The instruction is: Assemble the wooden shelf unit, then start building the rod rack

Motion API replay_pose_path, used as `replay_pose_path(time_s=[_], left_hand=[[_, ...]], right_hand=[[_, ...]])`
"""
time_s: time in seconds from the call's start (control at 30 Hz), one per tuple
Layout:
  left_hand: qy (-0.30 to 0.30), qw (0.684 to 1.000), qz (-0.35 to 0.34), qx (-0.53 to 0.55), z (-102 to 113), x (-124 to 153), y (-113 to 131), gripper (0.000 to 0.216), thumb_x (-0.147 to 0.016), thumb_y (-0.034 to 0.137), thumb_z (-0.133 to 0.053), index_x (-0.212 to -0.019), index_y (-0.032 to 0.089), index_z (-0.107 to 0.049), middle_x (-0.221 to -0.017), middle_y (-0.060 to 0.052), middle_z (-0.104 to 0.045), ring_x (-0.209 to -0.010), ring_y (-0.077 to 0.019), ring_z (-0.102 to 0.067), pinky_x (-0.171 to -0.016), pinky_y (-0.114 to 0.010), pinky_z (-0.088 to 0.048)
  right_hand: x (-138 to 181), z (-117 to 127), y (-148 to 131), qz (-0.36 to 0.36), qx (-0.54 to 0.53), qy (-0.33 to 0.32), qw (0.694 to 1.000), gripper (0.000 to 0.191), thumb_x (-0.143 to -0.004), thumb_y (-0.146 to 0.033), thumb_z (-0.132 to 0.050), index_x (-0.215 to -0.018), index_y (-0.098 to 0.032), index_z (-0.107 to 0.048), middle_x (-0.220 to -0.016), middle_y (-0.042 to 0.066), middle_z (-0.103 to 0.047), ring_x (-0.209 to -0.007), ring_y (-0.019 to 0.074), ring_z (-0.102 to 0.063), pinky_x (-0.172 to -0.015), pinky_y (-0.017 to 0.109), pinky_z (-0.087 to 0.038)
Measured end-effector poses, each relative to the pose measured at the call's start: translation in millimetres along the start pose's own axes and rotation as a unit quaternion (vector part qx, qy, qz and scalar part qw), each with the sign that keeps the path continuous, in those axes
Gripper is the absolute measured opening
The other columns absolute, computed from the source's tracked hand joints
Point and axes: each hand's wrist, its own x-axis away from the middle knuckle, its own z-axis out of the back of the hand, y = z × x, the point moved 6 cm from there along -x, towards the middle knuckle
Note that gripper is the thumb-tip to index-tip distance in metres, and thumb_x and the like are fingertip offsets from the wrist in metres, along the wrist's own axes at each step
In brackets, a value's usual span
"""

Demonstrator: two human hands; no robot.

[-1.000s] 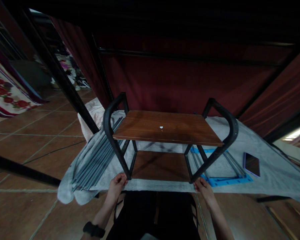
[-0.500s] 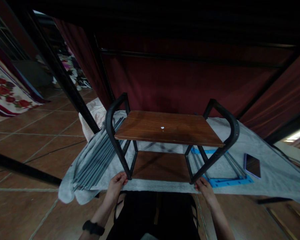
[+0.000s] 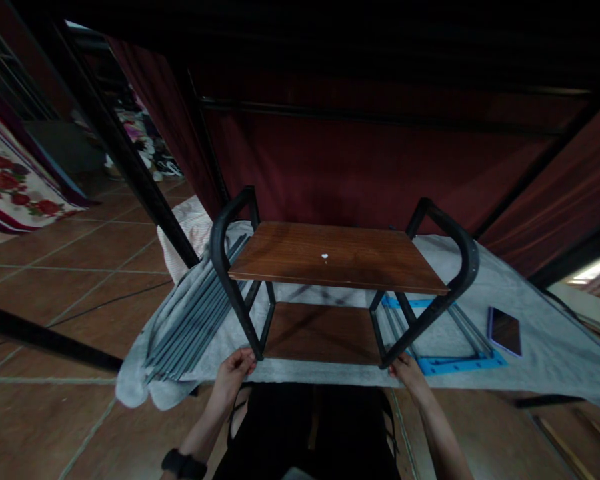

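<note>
A small two-tier shelf (image 3: 337, 258) with brown wood-grain boards and curved black metal side frames stands upright on a grey cloth (image 3: 305, 371). My left hand (image 3: 237, 367) is closed at the foot of its left frame, fingers curled against the front corner. At the opposite front corner, my right hand (image 3: 406, 371) is closed on the foot of the right frame. Parts of the fingertips on both hands are hidden by the frame. A small white mark shows on the upper board. The lower board (image 3: 323, 333) lies close to the cloth.
Several grey rods (image 3: 200, 327) lie bundled on the left. To the right are a blue-ended frame with grey bars (image 3: 463, 362) and a phone (image 3: 505, 331). Black metal posts (image 3: 125, 153) flank the surface, and a dark red curtain (image 3: 330, 167) hangs behind.
My left wrist has shifted very slightly left and down. Both hands stay at the shelf's front feet, and the shelf itself shows no visible movement.
</note>
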Motion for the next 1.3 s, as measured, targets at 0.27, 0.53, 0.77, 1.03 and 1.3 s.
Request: replay_pose_path(time_s=[0.27,0.53,0.77,1.03,1.3], left_hand=[[0.012,0.999,0.039,0.003,-4.9,-8.8,5.1,0.042,-0.049,0.048,-0.084,-0.071,0.016,-0.067,-0.065,-0.001,-0.066,-0.057,-0.0122,-0.055,-0.058,-0.024,-0.045],[0.012,1.000,0.009,-0.013,-1.4,-7.1,0.5,0.047,-0.050,0.055,-0.083,-0.070,0.015,-0.068,-0.065,-0.002,-0.065,-0.061,-0.0142,-0.058,-0.059,-0.025,-0.046],[0.002,0.999,-0.020,-0.030,-0.9,2.5,1.7,0.057,-0.049,0.064,-0.082,-0.075,0.015,-0.070,-0.065,-0.002,-0.065,-0.060,-0.0157,-0.056,-0.059,-0.027,-0.046],[0.002,1.000,0.006,-0.026,-7.7,-14.1,11.0,0.051,-0.046,0.062,-0.081,-0.062,0.017,-0.061,-0.056,0.001,-0.058,-0.052,-0.0122,-0.049,-0.054,-0.025,-0.040],[0.002,1.000,0.011,-0.020,-1.8,-9.5,-3.2,0.053,-0.047,0.058,-0.082,-0.074,0.015,-0.068,-0.067,-0.002,-0.065,-0.061,-0.0146,-0.057,-0.061,-0.027,-0.046]], right_hand=[[20.7,3.3,7.9,0.011,-0.062,0.011,0.998,0.031,-0.062,-0.052,-0.068,-0.072,-0.023,-0.062,-0.060,-0.001,-0.057,-0.057,0.0160,-0.054,-0.054,0.029,-0.046],[22.4,-0.4,2.2,0.022,-0.051,0.006,0.998,0.031,-0.060,-0.052,-0.067,-0.065,-0.023,-0.059,-0.058,-0.001,-0.055,-0.053,0.0145,-0.050,-0.050,0.028,-0.042],[0.5,0.9,2.7,0.003,-0.022,-0.018,1.000,0.031,-0.060,-0.052,-0.068,-0.063,-0.023,-0.059,-0.053,-0.002,-0.055,-0.052,0.0146,-0.052,-0.052,0.028,-0.045],[29.0,0.3,0.9,0.019,-0.069,0.004,0.997,0.036,-0.064,-0.058,-0.069,-0.067,-0.023,-0.061,-0.060,0.000,-0.057,-0.056,0.0149,-0.051,-0.052,0.028,-0.042],[20.1,1.5,5.0,0.033,-0.062,-0.003,0.998,0.031,-0.063,-0.052,-0.069,-0.066,-0.022,-0.062,-0.060,0.000,-0.057,-0.055,0.0151,-0.051,-0.053,0.029,-0.043]])
